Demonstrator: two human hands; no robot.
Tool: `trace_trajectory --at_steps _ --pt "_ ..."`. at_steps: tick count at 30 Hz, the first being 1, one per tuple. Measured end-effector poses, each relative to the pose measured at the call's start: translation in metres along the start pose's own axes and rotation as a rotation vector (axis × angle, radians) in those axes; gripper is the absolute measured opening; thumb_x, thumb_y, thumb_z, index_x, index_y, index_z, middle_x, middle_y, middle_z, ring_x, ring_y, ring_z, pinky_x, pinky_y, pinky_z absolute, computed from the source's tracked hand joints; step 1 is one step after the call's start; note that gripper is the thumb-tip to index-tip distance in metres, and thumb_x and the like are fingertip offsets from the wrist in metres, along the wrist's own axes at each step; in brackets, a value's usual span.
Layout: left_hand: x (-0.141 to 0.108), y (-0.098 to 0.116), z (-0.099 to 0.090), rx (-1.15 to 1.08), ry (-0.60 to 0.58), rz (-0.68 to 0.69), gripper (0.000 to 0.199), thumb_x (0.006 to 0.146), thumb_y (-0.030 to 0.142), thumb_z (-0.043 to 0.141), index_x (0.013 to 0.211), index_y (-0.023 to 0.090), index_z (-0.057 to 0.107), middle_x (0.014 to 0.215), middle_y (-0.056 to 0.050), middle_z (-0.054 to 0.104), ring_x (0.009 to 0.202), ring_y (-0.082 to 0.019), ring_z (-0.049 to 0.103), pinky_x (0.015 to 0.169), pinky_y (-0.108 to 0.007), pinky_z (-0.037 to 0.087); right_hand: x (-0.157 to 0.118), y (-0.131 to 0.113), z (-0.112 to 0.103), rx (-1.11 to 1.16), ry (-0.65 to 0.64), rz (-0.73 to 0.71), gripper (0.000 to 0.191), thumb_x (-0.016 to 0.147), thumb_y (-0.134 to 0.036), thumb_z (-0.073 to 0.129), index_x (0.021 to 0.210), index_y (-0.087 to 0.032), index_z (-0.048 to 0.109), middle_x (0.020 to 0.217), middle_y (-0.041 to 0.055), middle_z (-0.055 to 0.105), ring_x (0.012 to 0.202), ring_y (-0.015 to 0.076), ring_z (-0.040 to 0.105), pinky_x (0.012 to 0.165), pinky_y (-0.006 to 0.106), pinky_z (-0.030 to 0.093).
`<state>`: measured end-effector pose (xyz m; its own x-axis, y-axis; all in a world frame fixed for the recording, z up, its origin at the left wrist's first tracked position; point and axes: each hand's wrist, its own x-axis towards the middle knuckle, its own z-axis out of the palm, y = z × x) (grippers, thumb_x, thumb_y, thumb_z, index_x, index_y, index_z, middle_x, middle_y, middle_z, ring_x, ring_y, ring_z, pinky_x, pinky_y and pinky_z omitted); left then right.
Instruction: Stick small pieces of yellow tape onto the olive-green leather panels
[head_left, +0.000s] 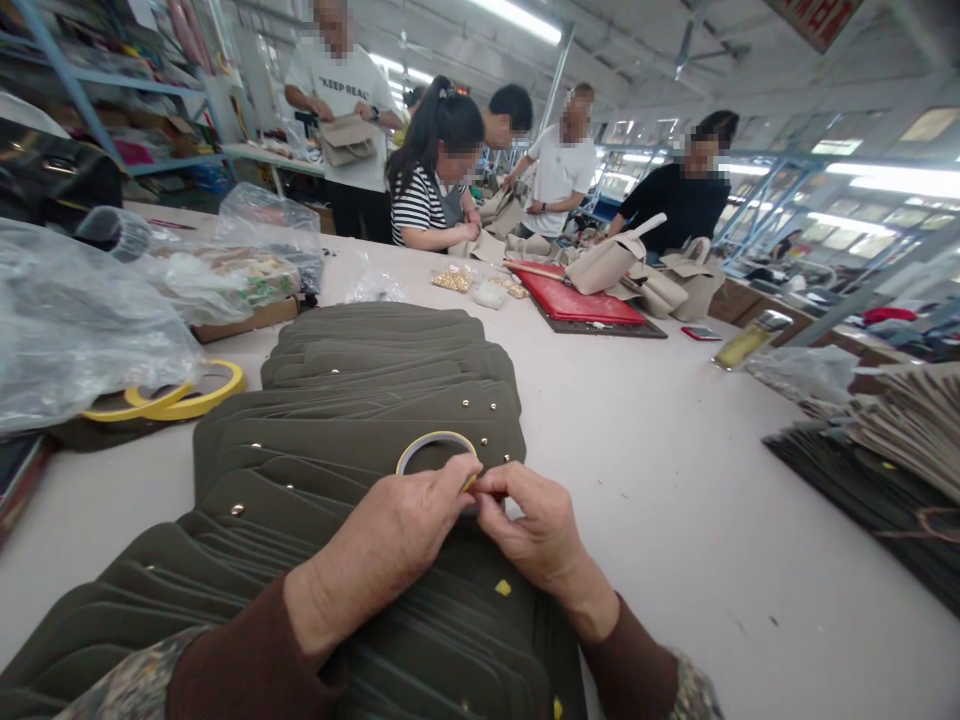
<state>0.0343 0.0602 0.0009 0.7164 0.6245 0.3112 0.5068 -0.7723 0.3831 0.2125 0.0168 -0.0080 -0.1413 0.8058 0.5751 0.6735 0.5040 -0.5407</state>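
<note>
A thin roll of yellow tape (437,437) is held by my left hand (409,520), whose fingers are closed on its near edge. My right hand (532,515) meets it there, thumb and forefinger pinched at the tape's edge; what lies between these fingertips is too small to make out. Below both hands spread overlapping dark olive panels (337,430) in stacked rows, several with small shiny metal studs. A small yellow piece (503,588) sits on the panels beneath my right wrist.
More yellow tape rolls (199,390) lie at left beside clear plastic bags (82,310). A red board (577,295), beige bags (615,262) and a glass jar (752,340) stand farther back. Stacked panels (885,480) lie at right. Several people work across the table (660,440).
</note>
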Motion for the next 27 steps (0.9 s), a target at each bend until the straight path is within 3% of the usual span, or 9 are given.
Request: trace_trajectory --at_steps 4,6,11,14,20,24,27 --pt "0.003 0.000 -0.004 -0.004 -0.022 -0.009 0.010 0.095 0.017 0.041 0.094 0.022 0.050 0.081 0.002 0.062 0.073 -0.014 0.063 0.062 -0.024 0.044 -0.002 -0.003 0.002 -0.085 0.078 0.020 0.015 0.080 -0.013 0.052 0.074 -0.019 0.064 0.064 0.0018 0.064 0.056 0.0133 0.058 0.058 0.025 0.046" --pt "0.005 0.001 -0.004 0.006 -0.009 -0.017 0.013 0.095 0.016 0.040 0.091 0.021 0.051 0.079 0.002 0.061 0.072 -0.014 0.061 0.063 -0.024 0.044 -0.001 -0.007 0.004 -0.035 0.088 0.114 0.013 0.079 -0.014 0.054 0.072 -0.019 0.064 0.063 0.0012 0.064 0.055 0.0130 0.058 0.057 0.024 0.046" --pt "0.005 0.007 0.002 0.033 0.086 0.018 0.020 0.095 0.017 0.037 0.083 0.020 0.053 0.074 0.001 0.058 0.065 -0.013 0.055 0.059 -0.024 0.041 0.005 -0.002 0.009 0.439 0.097 0.646 0.010 0.073 -0.025 0.061 0.068 -0.017 0.063 0.051 -0.0019 0.060 0.042 0.0115 0.055 0.043 0.022 0.045" --pt "0.004 0.011 0.005 0.053 0.088 0.040 0.021 0.097 0.018 0.035 0.085 0.019 0.053 0.077 0.000 0.059 0.069 -0.013 0.056 0.062 -0.024 0.041 0.004 0.016 0.012 0.580 0.156 0.829 0.017 0.069 -0.033 0.066 0.068 -0.016 0.062 0.048 -0.0019 0.060 0.041 0.0126 0.056 0.042 0.024 0.050" --pt "0.011 0.008 0.006 0.346 -0.152 -0.053 0.016 0.091 0.012 0.042 0.091 0.020 0.055 0.089 -0.005 0.062 0.084 -0.024 0.056 0.075 -0.037 0.044 -0.005 0.040 0.017 0.429 0.041 0.702 0.020 0.076 -0.036 0.065 0.075 -0.016 0.067 0.063 0.0036 0.069 0.058 0.0162 0.066 0.057 0.026 0.055" --pt "0.014 0.008 0.004 0.313 -0.232 -0.064 0.021 0.088 0.007 0.038 0.091 0.020 0.055 0.086 -0.005 0.063 0.081 -0.024 0.056 0.073 -0.038 0.044 -0.004 0.042 0.012 0.520 -0.016 0.781 0.021 0.072 -0.035 0.068 0.075 -0.014 0.067 0.060 0.0033 0.069 0.054 0.0147 0.065 0.055 0.025 0.054" --pt "0.014 0.009 0.001 0.254 -0.295 -0.054 0.023 0.085 0.002 0.039 0.090 0.019 0.054 0.086 -0.004 0.065 0.078 -0.022 0.056 0.066 -0.033 0.043 -0.005 0.043 0.004 0.579 -0.145 0.846 0.022 0.070 -0.035 0.070 0.074 -0.013 0.067 0.057 0.0016 0.067 0.049 0.0124 0.062 0.051 0.023 0.052"
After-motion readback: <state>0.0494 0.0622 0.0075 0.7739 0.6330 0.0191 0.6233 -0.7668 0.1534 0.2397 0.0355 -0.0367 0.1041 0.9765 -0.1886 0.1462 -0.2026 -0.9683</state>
